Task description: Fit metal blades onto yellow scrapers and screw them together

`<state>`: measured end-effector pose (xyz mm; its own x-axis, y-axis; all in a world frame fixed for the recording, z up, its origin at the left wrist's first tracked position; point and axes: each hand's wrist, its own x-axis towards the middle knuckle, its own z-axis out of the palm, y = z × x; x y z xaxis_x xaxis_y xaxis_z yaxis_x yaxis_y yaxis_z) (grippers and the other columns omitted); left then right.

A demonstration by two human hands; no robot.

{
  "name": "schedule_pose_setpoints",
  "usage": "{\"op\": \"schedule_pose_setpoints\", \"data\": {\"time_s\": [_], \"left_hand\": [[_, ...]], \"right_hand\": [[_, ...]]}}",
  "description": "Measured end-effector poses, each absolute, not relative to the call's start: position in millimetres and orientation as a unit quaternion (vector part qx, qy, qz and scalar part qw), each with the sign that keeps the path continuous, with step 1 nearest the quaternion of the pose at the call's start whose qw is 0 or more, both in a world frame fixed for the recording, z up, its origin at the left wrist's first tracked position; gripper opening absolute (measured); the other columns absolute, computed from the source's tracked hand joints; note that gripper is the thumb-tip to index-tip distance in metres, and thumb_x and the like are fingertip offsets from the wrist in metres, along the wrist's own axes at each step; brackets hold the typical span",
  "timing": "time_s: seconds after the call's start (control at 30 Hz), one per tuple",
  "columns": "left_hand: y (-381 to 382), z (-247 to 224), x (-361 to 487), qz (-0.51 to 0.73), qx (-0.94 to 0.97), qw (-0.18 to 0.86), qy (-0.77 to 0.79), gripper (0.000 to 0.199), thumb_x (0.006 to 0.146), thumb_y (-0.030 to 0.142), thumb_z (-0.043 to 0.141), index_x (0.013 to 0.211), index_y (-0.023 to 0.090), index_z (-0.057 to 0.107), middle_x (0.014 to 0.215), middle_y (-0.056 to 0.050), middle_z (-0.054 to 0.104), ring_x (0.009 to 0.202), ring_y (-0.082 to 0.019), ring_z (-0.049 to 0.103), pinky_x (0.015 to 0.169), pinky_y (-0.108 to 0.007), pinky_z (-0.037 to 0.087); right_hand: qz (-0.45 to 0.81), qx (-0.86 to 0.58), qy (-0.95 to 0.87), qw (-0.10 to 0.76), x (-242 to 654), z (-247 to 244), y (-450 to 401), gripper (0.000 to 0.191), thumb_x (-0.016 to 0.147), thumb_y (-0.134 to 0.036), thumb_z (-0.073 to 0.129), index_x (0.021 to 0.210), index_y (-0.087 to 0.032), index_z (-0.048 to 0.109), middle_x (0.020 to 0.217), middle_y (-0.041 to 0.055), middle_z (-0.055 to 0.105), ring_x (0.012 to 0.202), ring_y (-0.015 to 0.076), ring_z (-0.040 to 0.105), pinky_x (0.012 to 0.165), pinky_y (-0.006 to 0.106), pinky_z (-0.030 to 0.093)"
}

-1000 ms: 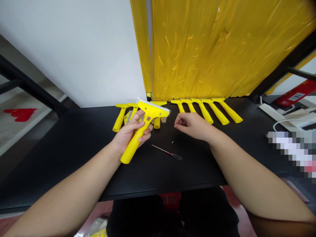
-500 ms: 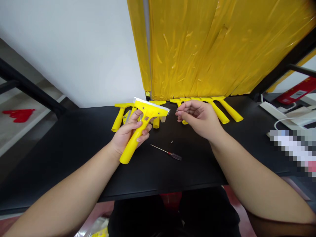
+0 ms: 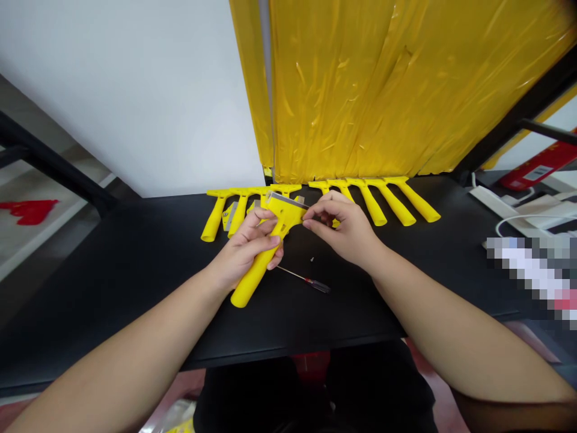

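Observation:
My left hand point(image 3: 250, 243) is closed around the neck of a yellow scraper point(image 3: 256, 270), which tilts with its head up and away from me. A metal blade point(image 3: 288, 200) runs along the head's top edge. At the head's right end, the fingertips of my right hand point(image 3: 345, 224) are pinched together. Whatever tiny thing they hold is hidden now. On the table below lie a small screw point(image 3: 312, 259) and a screwdriver point(image 3: 318, 285) with a dark handle, its shaft tip hidden behind my left hand.
Several yellow scrapers point(image 3: 396, 207) line the back of the black table point(image 3: 148, 264), on both sides of my hands. Behind them stand a white panel point(image 3: 135, 90) and a yellow-wrapped surface point(image 3: 360, 90). White items and a red box point(image 3: 536, 168) are at the right.
My right hand has moved left to the scraper's head; a tiny metallic piece showed at its fingertips before. My left hand has brought the scraper slightly right and turned it.

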<state>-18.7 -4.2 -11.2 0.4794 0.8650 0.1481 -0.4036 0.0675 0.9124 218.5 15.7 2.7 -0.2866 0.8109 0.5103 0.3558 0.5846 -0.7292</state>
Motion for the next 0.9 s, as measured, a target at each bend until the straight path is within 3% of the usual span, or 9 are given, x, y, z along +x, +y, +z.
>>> {"op": "schedule_pose_setpoints", "data": {"time_s": [0.37, 0.5, 0.67, 0.8, 0.9], "left_hand": [[-7, -13, -16, 0.451, 0.532, 0.68, 0.226, 0.034, 0.094, 0.016, 0.073, 0.113, 0.028, 0.048, 0.106, 0.003, 0.06, 0.061, -0.006, 0.066, 0.048, -0.018, 0.05], [-7, -13, -18, 0.439, 0.532, 0.688, 0.225, 0.033, 0.094, 0.014, 0.072, 0.113, 0.028, 0.049, 0.111, 0.002, 0.062, 0.062, -0.006, 0.066, 0.048, -0.018, 0.05], [-6, -12, -20, 0.426, 0.495, 0.721, 0.231, 0.036, 0.092, 0.013, 0.072, 0.114, 0.029, 0.049, 0.095, 0.002, 0.064, 0.063, -0.01, 0.067, 0.047, -0.018, 0.048], [-1, -11, -19, 0.437, 0.431, 0.742, 0.268, 0.041, 0.088, 0.014, 0.074, 0.117, 0.028, 0.049, 0.086, 0.001, 0.066, 0.064, -0.013, 0.068, 0.047, -0.018, 0.047], [6, -12, -21, 0.471, 0.413, 0.722, 0.293, 0.045, 0.084, 0.013, 0.077, 0.117, 0.027, 0.048, 0.085, 0.002, 0.066, 0.061, -0.013, 0.067, 0.045, -0.019, 0.047]], "right_hand": [[0.257, -0.392, -0.752, 0.465, 218, 0, 19, 0.005, 0.09, -0.024, 0.077, 0.091, -0.026, 0.073, 0.092, 0.0022, 0.055, 0.083, 0.0192, 0.051, 0.076, 0.037, 0.047], [0.331, -0.396, -0.72, 0.464, 219, -2, 23, 0.021, 0.084, -0.026, 0.083, 0.09, -0.025, 0.063, 0.091, -0.0001, 0.055, 0.08, 0.0175, 0.048, 0.075, 0.035, 0.045], [0.448, -0.378, -0.667, 0.461, 219, -7, 29, 0.04, 0.077, -0.033, 0.089, 0.091, -0.026, 0.053, 0.082, -0.0049, 0.05, 0.069, 0.0137, 0.041, 0.065, 0.031, 0.039], [0.397, -0.404, -0.67, 0.48, 224, -4, 29, 0.044, 0.076, -0.038, 0.09, 0.093, -0.027, 0.052, 0.079, -0.0061, 0.044, 0.068, 0.0137, 0.04, 0.062, 0.03, 0.037], [0.331, -0.423, -0.75, 0.385, 230, 4, 22, 0.037, 0.079, -0.041, 0.089, 0.089, -0.025, 0.057, 0.075, -0.0049, 0.047, 0.066, 0.014, 0.042, 0.061, 0.031, 0.036]]}}
